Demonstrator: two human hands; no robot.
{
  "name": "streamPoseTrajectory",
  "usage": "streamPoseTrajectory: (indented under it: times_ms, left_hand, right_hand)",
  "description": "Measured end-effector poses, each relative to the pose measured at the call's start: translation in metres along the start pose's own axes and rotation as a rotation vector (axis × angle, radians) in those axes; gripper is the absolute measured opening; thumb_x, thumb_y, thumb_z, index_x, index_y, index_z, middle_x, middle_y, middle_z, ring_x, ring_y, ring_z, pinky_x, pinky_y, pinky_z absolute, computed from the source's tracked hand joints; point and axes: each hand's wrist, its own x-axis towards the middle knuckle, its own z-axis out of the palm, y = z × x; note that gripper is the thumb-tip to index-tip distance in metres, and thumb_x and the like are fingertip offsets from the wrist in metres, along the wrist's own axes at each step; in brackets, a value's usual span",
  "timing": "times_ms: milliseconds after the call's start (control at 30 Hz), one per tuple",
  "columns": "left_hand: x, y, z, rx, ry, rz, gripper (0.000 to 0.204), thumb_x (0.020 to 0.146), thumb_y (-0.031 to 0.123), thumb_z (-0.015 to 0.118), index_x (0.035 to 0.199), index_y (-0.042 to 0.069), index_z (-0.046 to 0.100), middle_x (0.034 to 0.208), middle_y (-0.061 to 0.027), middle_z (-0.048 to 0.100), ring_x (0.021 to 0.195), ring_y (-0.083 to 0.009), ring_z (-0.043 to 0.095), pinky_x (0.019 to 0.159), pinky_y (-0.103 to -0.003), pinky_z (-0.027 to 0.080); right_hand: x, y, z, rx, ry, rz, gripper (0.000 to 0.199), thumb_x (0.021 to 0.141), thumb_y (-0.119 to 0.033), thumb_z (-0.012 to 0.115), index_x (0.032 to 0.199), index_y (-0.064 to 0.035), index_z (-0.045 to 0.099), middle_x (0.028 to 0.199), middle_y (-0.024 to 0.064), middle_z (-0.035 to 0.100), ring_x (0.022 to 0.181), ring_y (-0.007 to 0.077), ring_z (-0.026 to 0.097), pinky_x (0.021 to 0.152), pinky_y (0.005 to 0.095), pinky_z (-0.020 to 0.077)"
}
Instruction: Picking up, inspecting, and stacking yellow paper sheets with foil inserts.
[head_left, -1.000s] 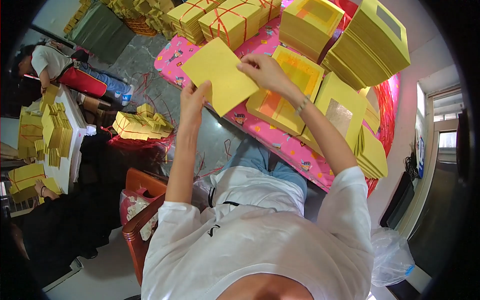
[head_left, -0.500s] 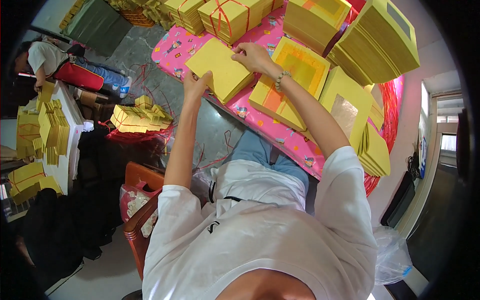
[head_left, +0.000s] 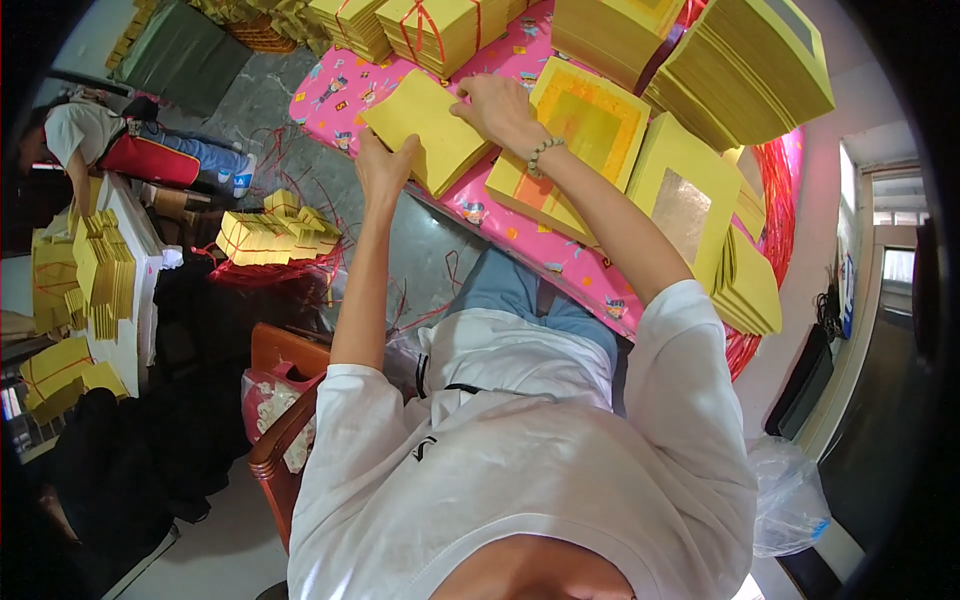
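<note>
The yellow rectangular paper stack lies on the pink patterned tabletop, near its edge; a second ago, we see a yellow sheet tilted up between the hands. In our judgement, the table now bears the paper, so the hands need only steady its sides. Our left hand spreads thumb and forefinger around the near-left edges. Our right hand bends its fingers over the right side; we cannot tell whether they pinch. Just right lies a yellow block with an orange-framed panel; beyond the stack stand yellow paper bundles tied with red ribbon.
</note>
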Motion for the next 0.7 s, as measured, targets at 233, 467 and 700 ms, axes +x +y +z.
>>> streamPoseTrajectory:
  times_ms: [233,467,700]
  left_hand:
    - [0.006,-0.026,0.001,0.088,0.071,0.036,0.074,0.066,0.034,0.076,0.118,-0.009,0.044,0.092,-0.0181,0.061,0.083,-0.0296,0.061,0.074,-0.038,0.049]
    - [0.005,-0.042,0.008,-0.263,-0.024,0.006,0.074,0.073,0.034,0.072,0.122,-0.010,0.039,0.089,-0.0143,0.059,0.079,-0.0199,0.059,0.069,-0.032,0.048]
    - [-0.021,-0.021,-0.005,0.250,0.342,0.254,0.072,0.076,0.035,0.070,0.124,-0.008,0.037,0.090,-0.0157,0.057,0.072,-0.0222,0.058,0.067,-0.034,0.048]
  right_hand:
    - [-0.053,0.016,-0.058,0.273,0.150,-0.060,0.026,0.079,-0.028,0.066,0.091,-0.0050,0.066,0.085,0.0114,0.066,0.078,0.0262,0.064,0.070,0.0372,0.0500]
    - [-0.159,0.034,-0.097,0.115,-0.097,-0.048,0.027,0.076,-0.025,0.069,0.091,-0.0033,0.064,0.084,0.0105,0.064,0.078,0.0263,0.063,0.069,0.0361,0.0490]
    - [-0.194,0.032,-0.080,-0.052,0.064,-0.127,0.029,0.073,-0.027,0.070,0.090,-0.0059,0.061,0.081,0.0086,0.057,0.078,0.0279,0.058,0.067,0.0388,0.0482]
